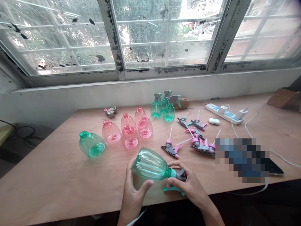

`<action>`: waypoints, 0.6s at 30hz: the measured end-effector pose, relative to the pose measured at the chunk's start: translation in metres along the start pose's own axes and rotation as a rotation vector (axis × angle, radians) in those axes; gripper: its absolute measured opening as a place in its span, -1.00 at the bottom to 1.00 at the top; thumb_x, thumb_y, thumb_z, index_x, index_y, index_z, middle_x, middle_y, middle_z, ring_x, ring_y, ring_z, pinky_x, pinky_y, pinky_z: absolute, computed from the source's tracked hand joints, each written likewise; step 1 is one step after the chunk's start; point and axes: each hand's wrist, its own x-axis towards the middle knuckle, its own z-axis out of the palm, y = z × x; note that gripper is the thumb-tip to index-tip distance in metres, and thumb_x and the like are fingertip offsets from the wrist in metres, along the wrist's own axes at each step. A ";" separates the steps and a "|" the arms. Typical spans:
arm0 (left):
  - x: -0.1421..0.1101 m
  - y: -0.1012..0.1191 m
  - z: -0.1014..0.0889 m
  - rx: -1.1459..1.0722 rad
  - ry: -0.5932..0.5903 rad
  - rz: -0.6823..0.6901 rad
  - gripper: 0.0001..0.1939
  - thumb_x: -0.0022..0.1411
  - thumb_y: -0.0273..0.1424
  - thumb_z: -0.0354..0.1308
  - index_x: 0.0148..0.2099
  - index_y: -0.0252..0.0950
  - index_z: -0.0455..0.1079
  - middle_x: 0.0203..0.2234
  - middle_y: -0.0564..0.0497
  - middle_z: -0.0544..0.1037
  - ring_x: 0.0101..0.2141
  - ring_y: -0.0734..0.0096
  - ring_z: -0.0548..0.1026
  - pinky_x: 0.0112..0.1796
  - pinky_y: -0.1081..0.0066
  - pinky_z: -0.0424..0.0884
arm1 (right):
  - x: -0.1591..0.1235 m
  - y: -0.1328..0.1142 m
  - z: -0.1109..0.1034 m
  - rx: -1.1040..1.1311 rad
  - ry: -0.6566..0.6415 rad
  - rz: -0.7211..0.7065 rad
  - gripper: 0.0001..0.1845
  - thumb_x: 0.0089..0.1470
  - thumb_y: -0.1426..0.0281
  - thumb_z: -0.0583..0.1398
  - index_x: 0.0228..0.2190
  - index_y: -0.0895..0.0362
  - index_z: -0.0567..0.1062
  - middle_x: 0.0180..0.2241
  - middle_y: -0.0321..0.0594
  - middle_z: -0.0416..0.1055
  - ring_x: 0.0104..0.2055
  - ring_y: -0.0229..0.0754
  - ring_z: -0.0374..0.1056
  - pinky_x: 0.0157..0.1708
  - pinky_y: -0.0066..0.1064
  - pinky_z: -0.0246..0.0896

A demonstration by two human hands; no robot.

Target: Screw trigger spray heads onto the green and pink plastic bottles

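Note:
My left hand (134, 188) wraps around the body of a teal plastic spray bottle (150, 164) lying on its side near the table's front edge. My right hand (188, 185) grips the grey and teal trigger head (178, 177) at the bottle's neck. Another teal bottle (91, 144) without a head lies to the left. Several pink headless bottles (128, 131) lie behind it. Loose pink and grey trigger heads (195, 138) with dip tubes lie to the right.
Three assembled teal spray bottles (164, 108) stand near the wall. A white power strip (223, 113) with chargers, a white earbud case (213, 121) and a blurred patch over a dark tablet (272, 166) lie at the right. A cardboard box (283, 97) is at far right.

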 end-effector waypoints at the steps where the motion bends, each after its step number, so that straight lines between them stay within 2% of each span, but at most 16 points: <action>1: 0.000 0.000 -0.001 -0.036 0.011 -0.021 -0.25 0.13 -0.16 0.35 0.31 -0.09 0.18 0.19 -0.12 0.41 0.21 -0.05 0.34 0.23 -0.01 0.20 | 0.000 0.000 0.000 0.002 -0.002 0.005 -0.57 -0.02 0.19 0.41 -0.15 0.08 0.47 -0.51 -0.33 0.61 -0.42 -0.14 0.53 -0.31 -0.37 0.42; 3: 0.000 0.002 -0.002 -0.064 0.003 -0.027 -0.29 0.15 -0.18 0.33 0.30 -0.08 0.20 0.20 -0.12 0.41 0.21 -0.04 0.35 0.23 0.01 0.21 | 0.002 0.003 -0.001 0.035 0.002 0.023 -0.55 -0.02 0.15 0.40 -0.15 0.09 0.47 -0.54 -0.31 0.61 -0.47 -0.13 0.52 -0.36 -0.35 0.43; 6: 0.001 0.008 -0.003 -0.009 -0.005 0.049 -0.33 0.13 -0.23 0.36 0.27 -0.02 0.28 0.31 -0.04 0.27 0.34 -0.01 0.15 0.31 0.05 0.06 | 0.005 0.009 -0.005 0.078 0.009 0.037 -0.51 -0.01 0.13 0.40 -0.11 0.11 0.46 -0.59 -0.28 0.61 -0.51 -0.12 0.52 -0.42 -0.33 0.44; 8: 0.001 0.011 -0.004 0.003 -0.008 0.061 -0.35 0.16 -0.24 0.33 0.27 0.00 0.27 0.35 -0.01 0.21 0.36 0.01 0.08 0.33 0.05 -0.02 | 0.006 0.012 -0.006 0.081 0.031 0.028 -0.49 -0.03 0.16 0.41 -0.09 0.12 0.48 -0.55 -0.26 0.63 -0.47 -0.10 0.54 -0.37 -0.30 0.47; 11: 0.000 0.009 -0.004 -0.035 -0.069 0.010 -0.27 0.17 -0.22 0.31 0.34 -0.05 0.14 0.29 -0.09 0.28 0.33 -0.02 0.17 0.31 0.01 0.05 | 0.005 0.010 -0.005 0.060 0.050 0.012 -0.47 -0.07 0.22 0.45 -0.06 0.08 0.53 -0.28 -0.19 0.67 -0.25 -0.02 0.57 -0.22 -0.24 0.49; 12: -0.001 0.007 -0.004 -0.052 -0.057 0.003 -0.20 0.13 -0.18 0.34 0.34 -0.08 0.10 0.25 -0.12 0.32 0.30 -0.03 0.21 0.28 0.01 0.11 | 0.004 0.008 -0.004 0.040 0.034 0.004 -0.47 -0.08 0.23 0.45 -0.04 0.06 0.55 -0.18 -0.19 0.66 -0.16 0.02 0.56 -0.16 -0.21 0.48; 15: 0.000 0.002 -0.002 -0.136 0.084 -0.017 -0.05 -0.13 0.00 0.45 0.24 -0.17 0.16 0.03 -0.15 0.49 0.08 -0.07 0.47 0.06 0.08 0.42 | -0.001 0.005 -0.001 -0.060 -0.052 -0.041 -0.46 -0.08 0.25 0.45 -0.01 0.00 0.57 -0.03 -0.20 0.62 0.05 0.14 0.47 0.05 -0.10 0.39; 18: 0.003 0.004 0.000 -0.195 0.192 -0.085 -0.15 -0.20 0.03 0.46 0.08 -0.20 0.26 -0.19 -0.06 0.58 -0.16 0.05 0.59 -0.15 0.20 0.53 | -0.003 0.009 -0.001 -0.116 -0.106 -0.068 -0.38 -0.10 0.26 0.47 0.04 -0.03 0.55 0.07 -0.20 0.56 0.16 0.19 0.38 0.16 -0.02 0.29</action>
